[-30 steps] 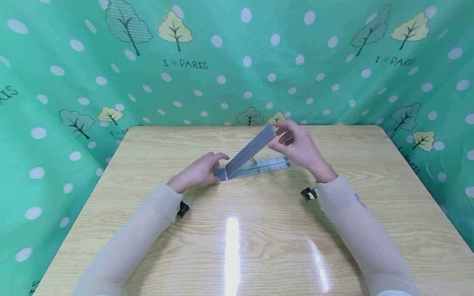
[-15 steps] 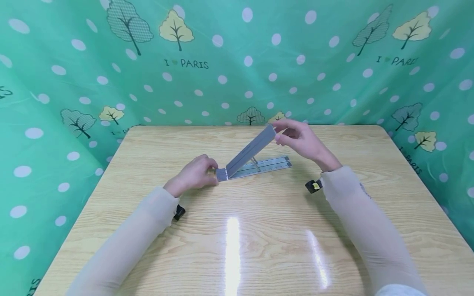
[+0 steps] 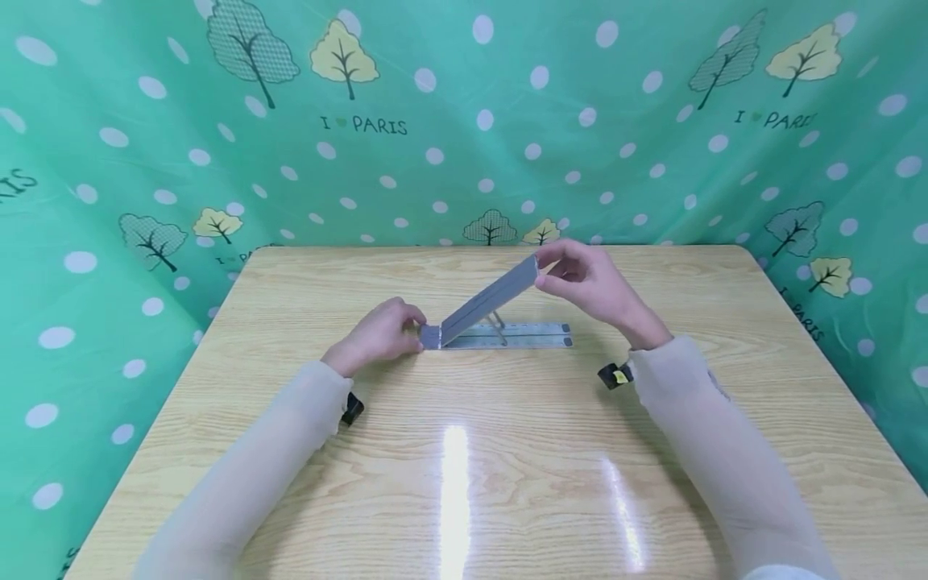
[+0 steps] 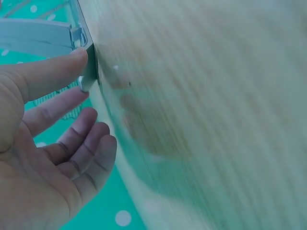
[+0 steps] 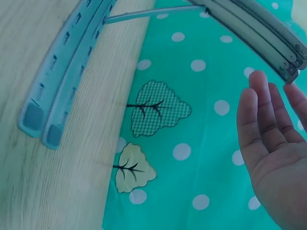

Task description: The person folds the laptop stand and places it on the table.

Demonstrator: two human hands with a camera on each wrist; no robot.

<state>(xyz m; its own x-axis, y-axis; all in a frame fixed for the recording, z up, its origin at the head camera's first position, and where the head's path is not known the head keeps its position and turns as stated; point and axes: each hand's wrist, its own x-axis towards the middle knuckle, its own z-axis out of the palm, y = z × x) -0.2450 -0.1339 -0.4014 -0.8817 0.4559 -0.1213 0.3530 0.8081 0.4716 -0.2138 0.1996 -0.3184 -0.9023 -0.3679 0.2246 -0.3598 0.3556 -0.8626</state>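
Observation:
A grey metal folding stand [image 3: 500, 335] lies mid-table, its slotted base strips [image 5: 57, 81] flat on the wood. Its upper arm [image 3: 493, 296] slants up to the right from the hinge, propped by a thin strut [image 3: 497, 321]. My left hand [image 3: 380, 332] rests on the table at the hinge end [image 4: 88, 67], thumb and forefinger tips touching it, the other fingers loose. My right hand [image 3: 580, 278] is raised and pinches the upper arm's free tip [image 5: 290, 72] between thumb and forefinger; its other fingers are straight.
The wooden table [image 3: 464, 483] is backed and flanked by a green dotted cloth with trees [image 3: 464, 121]. Small black wrist cameras [image 3: 612, 375] sit on both sleeves. Glare streaks lie on the near wood.
The stand's base has swung round and now lies parallel to the table's front edge. The raised arm's tip has dropped slightly with my right hand. My left hand stays at the hinge.

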